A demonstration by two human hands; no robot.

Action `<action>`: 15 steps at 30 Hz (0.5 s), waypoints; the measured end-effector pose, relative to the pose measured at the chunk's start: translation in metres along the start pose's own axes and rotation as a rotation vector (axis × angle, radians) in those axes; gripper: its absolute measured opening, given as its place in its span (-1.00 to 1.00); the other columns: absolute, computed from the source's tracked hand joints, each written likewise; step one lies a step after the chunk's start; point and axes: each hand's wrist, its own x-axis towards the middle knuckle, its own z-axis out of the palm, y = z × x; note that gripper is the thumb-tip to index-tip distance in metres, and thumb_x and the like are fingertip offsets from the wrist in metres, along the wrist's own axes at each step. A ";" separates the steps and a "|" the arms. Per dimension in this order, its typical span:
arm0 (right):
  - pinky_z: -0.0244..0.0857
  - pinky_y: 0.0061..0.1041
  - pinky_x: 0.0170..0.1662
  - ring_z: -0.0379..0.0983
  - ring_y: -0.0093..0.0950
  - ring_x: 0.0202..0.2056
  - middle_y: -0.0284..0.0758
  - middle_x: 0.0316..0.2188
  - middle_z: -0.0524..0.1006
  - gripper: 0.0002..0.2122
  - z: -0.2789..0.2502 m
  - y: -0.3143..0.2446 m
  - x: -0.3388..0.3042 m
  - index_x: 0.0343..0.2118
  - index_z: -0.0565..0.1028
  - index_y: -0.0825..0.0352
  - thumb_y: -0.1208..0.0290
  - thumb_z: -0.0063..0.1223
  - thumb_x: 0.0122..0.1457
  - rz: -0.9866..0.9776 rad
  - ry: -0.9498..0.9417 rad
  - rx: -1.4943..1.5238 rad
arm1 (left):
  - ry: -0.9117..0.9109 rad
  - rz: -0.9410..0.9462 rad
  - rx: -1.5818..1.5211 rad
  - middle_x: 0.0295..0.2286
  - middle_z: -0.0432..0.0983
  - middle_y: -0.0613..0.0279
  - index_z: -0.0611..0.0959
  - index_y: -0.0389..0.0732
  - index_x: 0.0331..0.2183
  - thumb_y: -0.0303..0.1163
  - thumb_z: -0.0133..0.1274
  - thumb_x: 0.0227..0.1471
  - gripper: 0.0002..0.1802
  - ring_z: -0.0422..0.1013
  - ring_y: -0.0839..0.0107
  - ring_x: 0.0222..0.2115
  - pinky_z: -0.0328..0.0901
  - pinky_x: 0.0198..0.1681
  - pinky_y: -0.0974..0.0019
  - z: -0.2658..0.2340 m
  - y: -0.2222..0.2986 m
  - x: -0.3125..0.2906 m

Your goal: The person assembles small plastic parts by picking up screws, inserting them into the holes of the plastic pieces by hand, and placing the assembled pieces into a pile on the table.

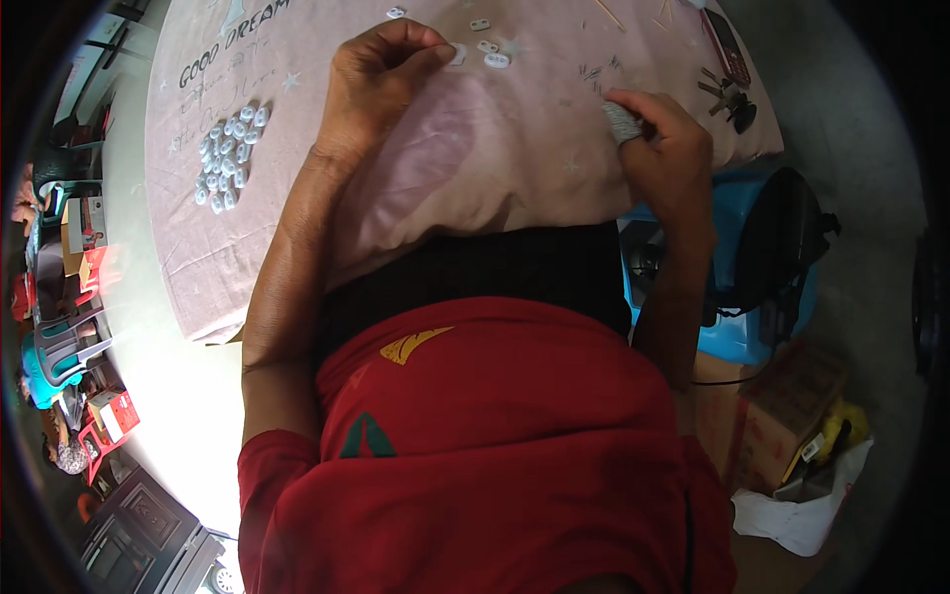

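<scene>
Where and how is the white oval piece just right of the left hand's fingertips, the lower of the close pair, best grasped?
Pinch the white oval piece across its long edges, probably reaching down from above: it appears to lie flat on the pink cloth, elongated, its upper face uncovered.

Light: strong glare lower left, floor (188, 416) blown white. Surface (554, 188): soft, moderate light. Right hand (668, 139): moderately lit; forearm (675, 307) below, deep shadow. Optics: fisheye curvature, black vignetted rim; grey chair (61, 348), left edge, soft.
</scene>
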 end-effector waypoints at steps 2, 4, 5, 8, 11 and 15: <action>0.32 -0.60 -0.29 0.47 -0.50 -0.37 -0.28 -0.34 0.56 -0.67 0.009 -0.011 0.005 -0.15 0.56 0.33 0.64 0.01 -0.03 -0.081 -0.018 0.028 | -0.020 -0.050 -0.067 -0.48 0.58 0.32 0.66 -0.24 -0.37 -0.45 0.17 0.03 -0.91 0.43 0.66 -0.47 0.34 -0.39 0.57 0.000 0.004 0.000; 0.34 -0.58 -0.29 0.48 -0.47 -0.37 -0.28 -0.33 0.55 -0.60 0.020 -0.032 0.013 -0.08 0.53 0.28 0.65 0.03 -0.06 -0.169 -0.044 0.057 | -0.197 -0.176 -0.161 -0.49 0.58 0.32 0.65 -0.23 -0.34 -0.40 0.16 0.06 -0.88 0.44 0.66 -0.49 0.30 -0.44 0.60 -0.002 0.010 -0.002; 0.34 -0.58 -0.29 0.48 -0.47 -0.37 -0.28 -0.33 0.55 -0.60 0.026 -0.037 0.017 -0.08 0.53 0.28 0.65 0.03 -0.06 -0.167 -0.047 0.058 | -0.195 -0.179 -0.162 -0.49 0.58 0.32 0.65 -0.23 -0.34 -0.40 0.16 0.06 -0.88 0.44 0.66 -0.49 0.30 -0.44 0.60 -0.002 0.013 -0.005; 0.38 -0.53 -0.29 0.49 -0.44 -0.37 -0.26 -0.33 0.55 -0.56 0.046 -0.037 0.037 -0.04 0.51 0.27 0.64 0.04 -0.08 -0.406 -0.021 0.109 | -0.271 -0.221 -0.168 -0.49 0.58 0.32 0.65 -0.23 -0.30 -0.33 0.13 0.09 -0.82 0.45 0.64 -0.48 0.27 -0.47 0.61 0.001 0.016 -0.007; 0.38 -0.34 -0.29 0.50 -0.24 -0.37 -0.21 -0.41 0.54 -0.69 0.056 -0.038 0.041 -0.17 0.53 0.32 0.52 0.11 -0.06 -0.494 -0.028 0.132 | -0.306 -0.207 -0.164 -0.48 0.58 0.30 0.65 -0.23 -0.27 -0.27 0.13 0.10 -0.77 0.45 0.64 -0.49 0.26 -0.47 0.61 0.001 0.012 -0.007; 0.37 -0.32 -0.30 0.50 -0.24 -0.37 -0.21 -0.42 0.53 -0.69 0.058 -0.039 0.036 -0.19 0.54 0.33 0.54 0.08 -0.08 -0.431 -0.066 0.148 | -0.286 -0.238 -0.175 -0.46 0.59 0.28 0.64 -0.24 -0.24 -0.27 0.14 0.09 -0.74 0.45 0.65 -0.48 0.25 -0.47 0.62 -0.008 0.011 -0.007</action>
